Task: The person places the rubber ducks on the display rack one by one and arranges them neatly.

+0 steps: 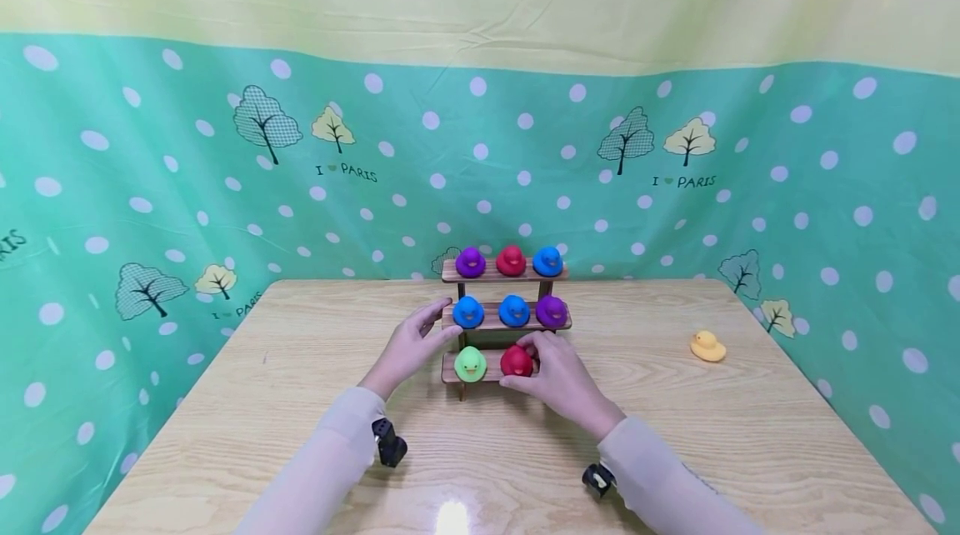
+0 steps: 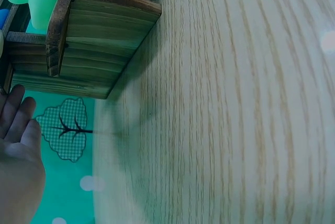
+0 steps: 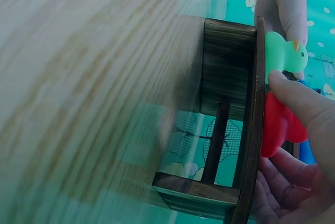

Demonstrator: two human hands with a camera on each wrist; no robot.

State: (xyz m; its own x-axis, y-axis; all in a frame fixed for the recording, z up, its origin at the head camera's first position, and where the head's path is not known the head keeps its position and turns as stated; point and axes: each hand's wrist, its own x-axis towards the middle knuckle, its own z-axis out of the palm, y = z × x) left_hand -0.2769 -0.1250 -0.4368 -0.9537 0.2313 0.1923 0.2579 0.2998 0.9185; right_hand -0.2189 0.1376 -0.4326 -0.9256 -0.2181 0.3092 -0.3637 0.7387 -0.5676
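A small three-tier wooden rack (image 1: pixel 492 367) stands on the table with rubber ducks on its steps. My right hand (image 1: pixel 562 377) holds a red rubber duck (image 1: pixel 516 362) at the bottom step, thumb on one side and fingers on the other. In the right wrist view that red duck (image 3: pixel 280 124) sits right against the step's board. Left of it is a light green rubber duck (image 1: pixel 470 364). My left hand (image 1: pixel 408 347) is at the rack's left end, fingers extended beside the middle step and its blue duck (image 1: pixel 468 312), with nothing in its grasp.
On the middle step are another blue duck (image 1: pixel 514 311) and a purple one (image 1: pixel 551 312). The top step carries purple (image 1: pixel 470 262), red (image 1: pixel 512 261) and blue (image 1: pixel 548 261) ducks. A yellow duck (image 1: pixel 707 347) lies on the table at right. A patterned curtain (image 1: pixel 480 143) hangs behind.
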